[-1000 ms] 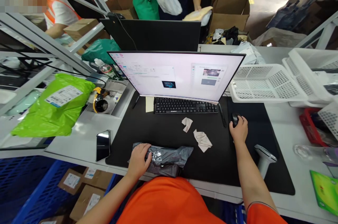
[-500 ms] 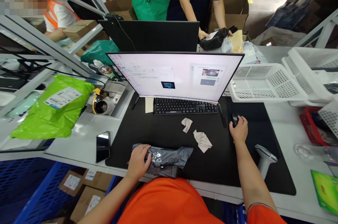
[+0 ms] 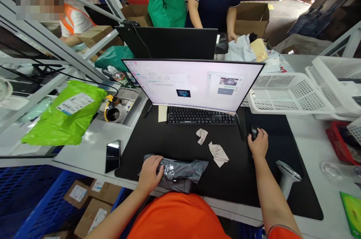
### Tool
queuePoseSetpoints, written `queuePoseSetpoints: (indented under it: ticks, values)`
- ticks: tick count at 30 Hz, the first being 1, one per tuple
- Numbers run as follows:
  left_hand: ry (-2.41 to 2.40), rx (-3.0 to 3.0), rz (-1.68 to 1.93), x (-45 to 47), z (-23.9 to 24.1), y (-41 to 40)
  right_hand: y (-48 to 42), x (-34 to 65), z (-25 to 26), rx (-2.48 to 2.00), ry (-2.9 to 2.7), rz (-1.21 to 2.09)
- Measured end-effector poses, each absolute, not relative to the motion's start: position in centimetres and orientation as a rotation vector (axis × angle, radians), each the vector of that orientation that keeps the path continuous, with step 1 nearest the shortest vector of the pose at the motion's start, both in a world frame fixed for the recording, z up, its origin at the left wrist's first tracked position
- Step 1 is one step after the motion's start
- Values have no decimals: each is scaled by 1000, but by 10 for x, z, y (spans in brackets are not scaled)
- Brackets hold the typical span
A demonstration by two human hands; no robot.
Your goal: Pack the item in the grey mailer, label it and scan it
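Observation:
My left hand [image 3: 151, 173] lies over the left end of a dark grey plastic parcel [image 3: 183, 170], its fingers and thumb gripping the crinkled wrapping. The parcel lies along the front edge of the black desk mat [image 3: 169, 143]. On the right, my right hand [image 3: 258, 144] is curled over a black computer mouse [image 3: 254, 132]. Two crumpled pieces of pale paper [image 3: 219, 154] lie between my hands. Behind them stand a black keyboard [image 3: 200, 116] and a lit monitor [image 3: 194, 85]. A grey-white handheld scanner [image 3: 287, 179] stands beside my right forearm.
To the left are a phone [image 3: 113, 156], a bright green parcel [image 3: 67, 113] and a tape dispenser [image 3: 113, 109]. White baskets [image 3: 290, 94] stand at the right. Boxes sit in a blue crate [image 3: 45, 205] below. Across the desk, a co-worker's hand [image 3: 232, 37] is by white bags [image 3: 239, 48].
The view has shifted slightly. My hands stay on the parcel and mouse. The co-worker's hands have moved apart, and the black package has dropped lower behind the monitors.

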State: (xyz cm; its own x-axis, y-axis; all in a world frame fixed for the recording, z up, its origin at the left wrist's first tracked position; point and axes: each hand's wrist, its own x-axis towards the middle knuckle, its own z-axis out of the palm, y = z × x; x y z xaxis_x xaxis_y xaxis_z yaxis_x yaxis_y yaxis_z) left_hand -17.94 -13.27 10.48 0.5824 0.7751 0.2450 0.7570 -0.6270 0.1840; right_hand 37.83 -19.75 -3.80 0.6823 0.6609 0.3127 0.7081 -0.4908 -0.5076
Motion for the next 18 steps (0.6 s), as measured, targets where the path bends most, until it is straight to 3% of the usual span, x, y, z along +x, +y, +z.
queuePoseSetpoints:
  ticks: [18]
  values:
    - [1433, 2620, 455, -173, 109, -141, -201, 379, -43, -2254, -1116, -123]
